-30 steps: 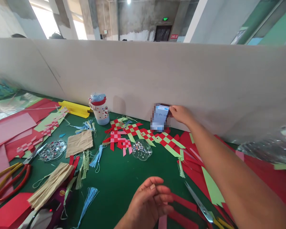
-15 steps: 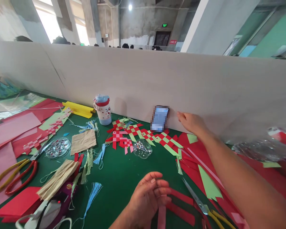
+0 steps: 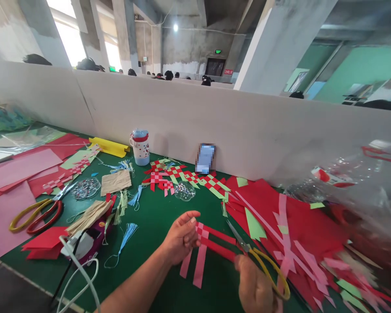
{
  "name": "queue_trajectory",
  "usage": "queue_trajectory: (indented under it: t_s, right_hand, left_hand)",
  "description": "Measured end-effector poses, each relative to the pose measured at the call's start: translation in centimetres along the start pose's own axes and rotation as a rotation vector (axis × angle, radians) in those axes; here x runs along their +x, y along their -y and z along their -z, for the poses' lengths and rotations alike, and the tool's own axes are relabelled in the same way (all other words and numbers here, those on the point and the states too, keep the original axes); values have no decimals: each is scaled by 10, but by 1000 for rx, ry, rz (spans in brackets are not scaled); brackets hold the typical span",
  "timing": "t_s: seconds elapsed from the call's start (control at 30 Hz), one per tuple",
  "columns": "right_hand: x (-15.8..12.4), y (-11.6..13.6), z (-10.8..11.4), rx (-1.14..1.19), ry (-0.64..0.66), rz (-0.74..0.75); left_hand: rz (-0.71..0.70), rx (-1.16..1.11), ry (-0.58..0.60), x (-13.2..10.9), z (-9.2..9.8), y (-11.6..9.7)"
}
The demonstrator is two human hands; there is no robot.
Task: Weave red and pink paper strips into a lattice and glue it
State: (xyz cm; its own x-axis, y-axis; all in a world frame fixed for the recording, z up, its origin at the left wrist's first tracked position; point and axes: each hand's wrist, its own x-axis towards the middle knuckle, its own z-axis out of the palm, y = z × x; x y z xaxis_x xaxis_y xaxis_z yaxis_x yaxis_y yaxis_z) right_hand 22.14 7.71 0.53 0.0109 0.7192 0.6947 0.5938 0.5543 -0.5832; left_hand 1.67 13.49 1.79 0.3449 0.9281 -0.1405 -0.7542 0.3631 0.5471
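My left hand (image 3: pixel 182 238) pinches a small woven piece of pink and red paper strips (image 3: pixel 202 230) between thumb and fingers. Two pink tails hang toward me, and two red strips stretch to the right. At the end of the lower red strip, my right hand (image 3: pixel 254 284) is closed, its fingertips on the strip. Yellow-handled scissors (image 3: pixel 246 248) lie beside that hand, which hides part of one handle. Beyond my hands are woven red and green paper fish shapes (image 3: pixel 211 181) and a clear dish of small googly eyes (image 3: pixel 184 191).
A phone (image 3: pixel 205 158) leans on the pale partition (image 3: pixel 169 108) near a cup (image 3: pixel 140 148). Red paper (image 3: pixel 299 217) and scraps cover the right side. Red-and-yellow scissors (image 3: pixel 48 213), tassels (image 3: pixel 126 237) and a purple device with a white cable (image 3: pixel 99 232) sit at left.
My right hand has come down from near the phone to the red strip. My left hand has lifted the woven piece into fuller view. The camera has turned right.
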Motion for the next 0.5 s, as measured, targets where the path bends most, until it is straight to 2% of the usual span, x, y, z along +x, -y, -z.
queue_trajectory:
  t_s: [0.17, 0.3, 0.5]
  right_hand:
    - [-8, -5, -2, -44, -49, 37]
    - [-9, -10, 2, -67, -36, 34]
    - [-12, -11, -8, -45, -17, 52]
  left_hand:
    - [-83, -3, -68, -1, 4, -11]
    - [-101, -1, -89, 0, 6, -11]
    - [-141, 3, -98, 2, 11, -14]
